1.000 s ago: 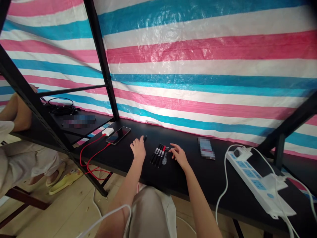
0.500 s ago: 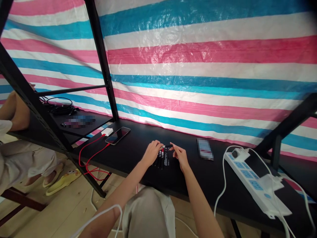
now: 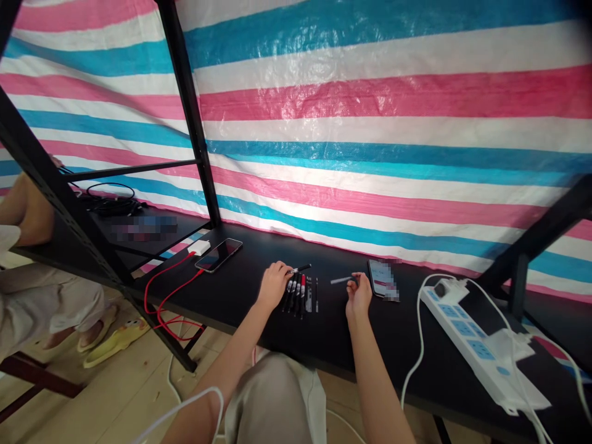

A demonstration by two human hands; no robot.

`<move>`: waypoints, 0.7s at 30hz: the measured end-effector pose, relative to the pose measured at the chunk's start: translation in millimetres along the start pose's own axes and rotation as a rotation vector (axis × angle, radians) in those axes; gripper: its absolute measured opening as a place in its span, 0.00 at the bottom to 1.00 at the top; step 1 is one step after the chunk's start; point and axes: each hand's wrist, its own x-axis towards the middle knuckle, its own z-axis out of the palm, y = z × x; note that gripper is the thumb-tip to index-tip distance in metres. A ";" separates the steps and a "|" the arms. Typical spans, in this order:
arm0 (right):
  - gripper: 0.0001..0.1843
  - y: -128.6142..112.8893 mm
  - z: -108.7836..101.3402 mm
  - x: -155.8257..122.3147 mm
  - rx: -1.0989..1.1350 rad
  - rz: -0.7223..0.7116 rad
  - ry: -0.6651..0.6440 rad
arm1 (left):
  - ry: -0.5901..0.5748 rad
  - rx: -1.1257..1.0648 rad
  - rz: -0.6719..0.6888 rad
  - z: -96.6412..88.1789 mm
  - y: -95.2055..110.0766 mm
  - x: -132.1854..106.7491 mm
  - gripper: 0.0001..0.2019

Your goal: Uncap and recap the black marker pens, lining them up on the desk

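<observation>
My left hand is closed on a black-and-white pen, which points right above the table. Held apart from it, my right hand pinches a thin pale pen refill whose free end points left. Between and below the hands, several black pens lie side by side on the black table, one with a red part near its top. To their right lie a few slim refills, parallel to the pens.
A phone with a red cable and white charger lies left. Right are another phone, partly blurred, and a white power strip with cables. Black frame posts flank the table. A person's leg shows at far left.
My hands have moved apart. The right hand has pulled away to the right with the refill, while the left keeps the pen, shifted slightly left. The row of pens is now uncovered.
</observation>
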 end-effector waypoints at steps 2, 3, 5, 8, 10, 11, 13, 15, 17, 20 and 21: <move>0.21 0.7 -1.1 1.6 0.000 0.009 -0.020 | -0.003 -0.009 -0.024 1.1 -2.3 -0.2 0.09; 0.21 1.0 -0.1 0.7 -0.010 0.019 -0.043 | 0.002 -0.015 -0.038 1.6 -3.2 -0.4 0.09; 0.21 1.7 4.4 -3.9 -0.065 0.038 -0.137 | 0.023 -0.026 -0.089 2.2 -5.0 -0.8 0.09; 0.20 4.0 12.7 -14.0 -0.237 0.022 -0.333 | 0.024 -0.014 -0.209 2.7 -9.7 -0.7 0.09; 0.19 6.5 16.2 -19.4 -0.370 -0.015 -0.440 | -0.001 0.016 -0.281 2.9 -13.3 -0.6 0.09; 0.20 7.8 17.1 -21.0 -0.423 -0.034 -0.473 | -0.017 0.031 -0.305 3.1 -14.7 -0.6 0.09; 0.21 10.1 17.3 -22.3 -0.494 -0.055 -0.515 | -0.049 0.048 -0.329 3.9 -16.3 -1.1 0.10; 0.20 11.4 16.5 -22.0 -0.538 -0.064 -0.545 | -0.088 0.058 -0.328 5.2 -16.3 -1.9 0.10; 0.17 11.2 16.1 -21.9 -0.596 -0.094 -0.584 | -0.122 0.067 -0.326 6.5 -15.6 -2.6 0.11; 0.13 7.3 17.4 -24.7 -0.700 -0.200 -0.640 | -0.142 0.084 -0.352 7.7 -15.4 -2.6 0.13; 0.13 5.1 18.2 -26.4 -0.728 -0.230 -0.653 | -0.144 0.089 -0.366 7.8 -15.7 -2.3 0.13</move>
